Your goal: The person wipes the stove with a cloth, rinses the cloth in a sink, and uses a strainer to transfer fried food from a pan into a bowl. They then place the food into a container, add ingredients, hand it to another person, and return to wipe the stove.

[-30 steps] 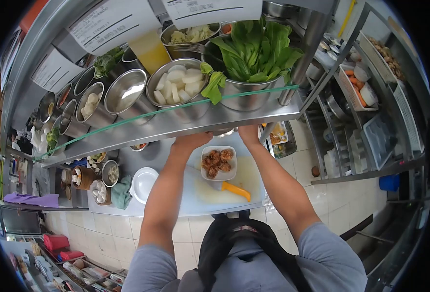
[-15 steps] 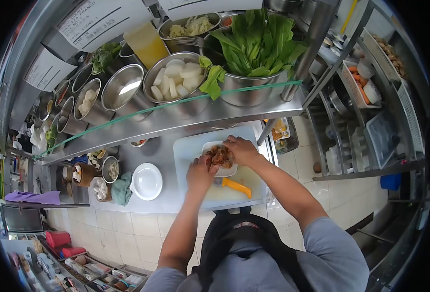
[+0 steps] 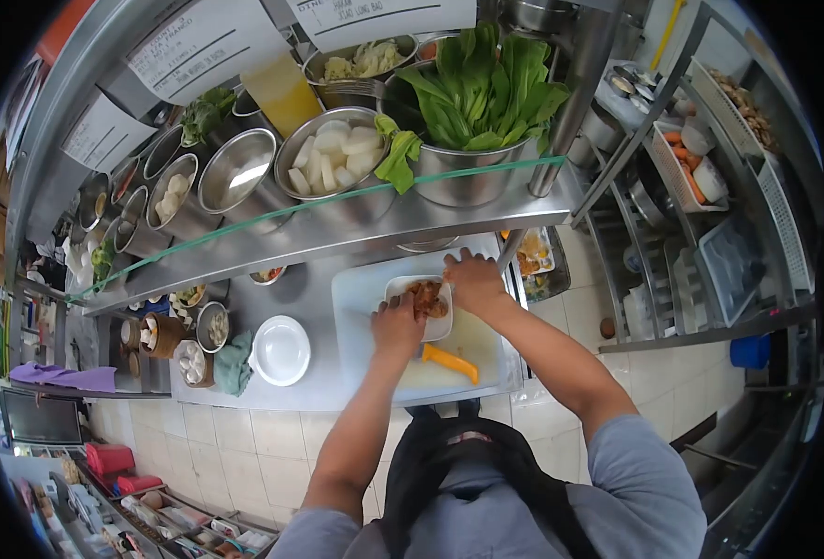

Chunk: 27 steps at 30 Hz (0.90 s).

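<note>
Fingers of both hands curl loosely onto the browned food (image 3: pixel 426 296) in the white dish (image 3: pixel 419 307) on the cutting board (image 3: pixel 365 289); a firm grip cannot be told. Since half a second ago, the left hand (image 3: pixel 396 326) and right hand (image 3: pixel 472 279) have barely shifted. The orange-handled knife (image 3: pixel 449 362) lies just below the dish.

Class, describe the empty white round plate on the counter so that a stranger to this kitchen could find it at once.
Start at the steel shelf of metal bowls and look below it to the counter. Left of the white cutting board, where both hands work over a square dish of browned food, sits the round white plate. It alone is round, white and bare, with a green cloth on its left.
</note>
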### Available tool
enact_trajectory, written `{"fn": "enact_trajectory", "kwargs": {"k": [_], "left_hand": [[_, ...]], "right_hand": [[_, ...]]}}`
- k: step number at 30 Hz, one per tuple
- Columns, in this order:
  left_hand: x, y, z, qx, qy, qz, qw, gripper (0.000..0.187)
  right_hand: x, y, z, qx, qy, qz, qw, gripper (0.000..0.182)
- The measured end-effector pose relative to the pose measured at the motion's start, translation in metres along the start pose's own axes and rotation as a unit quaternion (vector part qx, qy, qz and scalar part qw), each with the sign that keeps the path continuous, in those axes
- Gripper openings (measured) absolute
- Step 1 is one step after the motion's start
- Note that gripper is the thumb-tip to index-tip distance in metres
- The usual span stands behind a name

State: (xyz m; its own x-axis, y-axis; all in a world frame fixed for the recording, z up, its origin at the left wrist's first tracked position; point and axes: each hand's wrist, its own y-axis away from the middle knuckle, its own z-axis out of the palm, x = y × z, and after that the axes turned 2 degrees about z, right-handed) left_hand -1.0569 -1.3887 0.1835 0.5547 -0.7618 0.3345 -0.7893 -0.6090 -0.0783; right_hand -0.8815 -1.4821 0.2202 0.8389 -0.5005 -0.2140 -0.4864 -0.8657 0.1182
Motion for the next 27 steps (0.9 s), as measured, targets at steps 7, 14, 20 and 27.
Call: {"fn": "enact_trajectory", "kwargs": {"k": [7,14,20,27], "left_hand": [[-0.046,0.052,-0.036,0.05,0.075,-0.065,0.994,0.036],[-0.052,0.08,-0.02,-0.027,0.177,-0.19,0.965,0.028],[-0.041,0.07,0.001,0.011,0.199,-0.218,0.955,0.03],[-0.063,0.038,0.055,0.006,0.286,-0.237,0.929,0.026]], "right_hand": [[0.023,0.026,0.003,0.104,-0.196,0.026,0.975,0.039],[-0.04,0.025,0.03,0.133,-0.231,-0.064,0.962,0.043],[-0.053,0.033,0.053,0.152,-0.229,-0.04,0.961,0.059],[-0.007,0.045,0.087,0.114,-0.386,0.072,0.913,0.056]]}}
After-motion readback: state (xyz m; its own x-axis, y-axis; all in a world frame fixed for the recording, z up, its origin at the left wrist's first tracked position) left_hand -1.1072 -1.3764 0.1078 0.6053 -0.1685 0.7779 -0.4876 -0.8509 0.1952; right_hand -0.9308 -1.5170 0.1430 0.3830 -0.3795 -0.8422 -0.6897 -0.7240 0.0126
